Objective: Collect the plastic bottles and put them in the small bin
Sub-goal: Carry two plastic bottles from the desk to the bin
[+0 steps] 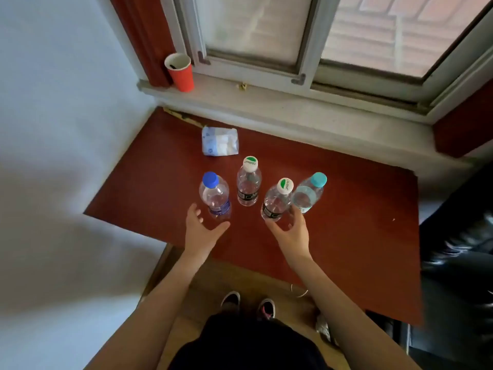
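Note:
Several clear plastic bottles stand upright on the red-brown table [346,209]. The blue-capped bottle [214,194] is at the left, a white-and-green-capped bottle [249,181] stands behind the middle, a second white-and-green-capped bottle [277,200] is to the right, and a teal-capped bottle [309,192] stands beside it. My left hand [201,227] is open, its fingers curved around the base of the blue-capped bottle without closing. My right hand [289,229] is open at the base of the second white-capped bottle, fingers touching it. No bin is in view.
A crumpled white-and-blue plastic packet [220,141] lies behind the bottles. A red paper cup [181,72] stands on the window sill [266,102] at the left. A white wall borders the table's left side, and a dark chair [458,249] stands at the right.

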`<state>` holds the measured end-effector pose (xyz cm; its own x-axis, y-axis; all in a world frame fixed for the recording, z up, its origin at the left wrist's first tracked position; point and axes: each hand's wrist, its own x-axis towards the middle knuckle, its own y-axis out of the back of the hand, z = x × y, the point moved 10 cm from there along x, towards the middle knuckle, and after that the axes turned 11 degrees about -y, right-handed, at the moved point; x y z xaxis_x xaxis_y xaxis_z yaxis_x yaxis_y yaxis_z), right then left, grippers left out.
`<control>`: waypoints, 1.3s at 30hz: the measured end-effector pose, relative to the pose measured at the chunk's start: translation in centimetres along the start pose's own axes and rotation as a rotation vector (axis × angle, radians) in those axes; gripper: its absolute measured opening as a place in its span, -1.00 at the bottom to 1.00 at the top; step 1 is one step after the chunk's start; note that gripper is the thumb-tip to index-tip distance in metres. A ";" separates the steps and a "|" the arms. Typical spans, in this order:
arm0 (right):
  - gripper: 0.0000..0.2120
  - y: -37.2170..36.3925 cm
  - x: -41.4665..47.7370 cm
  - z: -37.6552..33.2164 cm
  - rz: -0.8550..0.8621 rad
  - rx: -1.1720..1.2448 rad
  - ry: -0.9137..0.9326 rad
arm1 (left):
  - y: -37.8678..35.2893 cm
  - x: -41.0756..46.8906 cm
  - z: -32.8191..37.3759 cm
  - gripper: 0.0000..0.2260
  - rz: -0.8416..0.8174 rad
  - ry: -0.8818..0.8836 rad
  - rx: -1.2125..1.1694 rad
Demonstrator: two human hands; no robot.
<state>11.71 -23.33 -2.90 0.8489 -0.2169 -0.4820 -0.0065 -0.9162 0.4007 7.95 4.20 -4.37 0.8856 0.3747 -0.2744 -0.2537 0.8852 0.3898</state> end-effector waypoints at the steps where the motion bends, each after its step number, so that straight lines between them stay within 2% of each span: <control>1: -0.24 -0.3 0.4 -0.4 0.024 0.000 0.001 | 0.2 0.8 0.3 -0.01 0.015 -0.017 0.005; 5: -0.35 -1.1 1.4 -1.0 0.105 0.050 -0.048 | 0.0 4.2 0.4 0.02 -0.014 -0.130 -0.022; 9: -0.46 -1.1 2.2 -1.6 0.198 0.047 -0.047 | -0.5 5.3 1.9 -0.32 -0.053 -0.217 0.040; 12: -0.52 -0.8 1.7 -1.9 0.229 0.047 -0.037 | -0.6 5.1 2.2 -0.33 -0.110 -0.215 0.062; 18: -0.46 0.7 -2.2 -1.3 0.239 0.115 -0.027 | 0.2 3.0 5.5 -0.43 -0.263 -0.323 0.020; 23: -0.41 3.7 -7.6 1.1 0.298 0.151 -0.045 | -0.9 -0.7 6.0 -0.44 -0.485 -0.349 0.034; 29: -0.46 8.6 -16.4 8.0 0.457 0.262 -0.166 | -5.2 -6.6 5.1 -0.47 -0.793 -0.378 0.159; 35: -0.48 11.9 -28.3 18.2 0.665 0.486 -0.308 | -10.2 -15.0 3.3 -0.49 -1.068 -0.436 0.314; 39: -0.51 12.0 -37.3 26.0 0.821 0.594 -0.414 | -13.3 -21.5 1.6 -0.63 -1.185 -0.479 0.405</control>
<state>-33.82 -35.02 -0.37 0.2263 -0.8307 -0.5087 -0.8374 -0.4327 0.3340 -7.12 -16.06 -2.26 0.5593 -0.7626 -0.3250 0.8144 0.4324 0.3869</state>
